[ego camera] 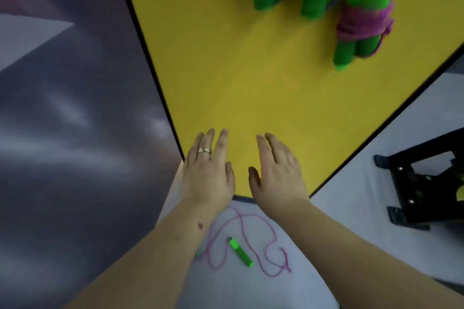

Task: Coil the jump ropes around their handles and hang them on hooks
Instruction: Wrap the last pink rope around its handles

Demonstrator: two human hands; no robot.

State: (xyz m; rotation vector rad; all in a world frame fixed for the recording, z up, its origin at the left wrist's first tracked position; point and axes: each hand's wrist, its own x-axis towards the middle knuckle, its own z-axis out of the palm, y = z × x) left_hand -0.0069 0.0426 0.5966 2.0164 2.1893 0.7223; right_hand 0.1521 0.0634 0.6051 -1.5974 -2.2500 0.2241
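**One rope left on the floor**

Both hands out flat, fingers straight, holding nothing: left hand and right hand low-centre, in front of the yellow board. Coiled ropes hang upper right. The loose pink rope w/ green handle sprawls below the wrists, well apart. Best bet: reach down, grab handle first, wind snug, even turns.
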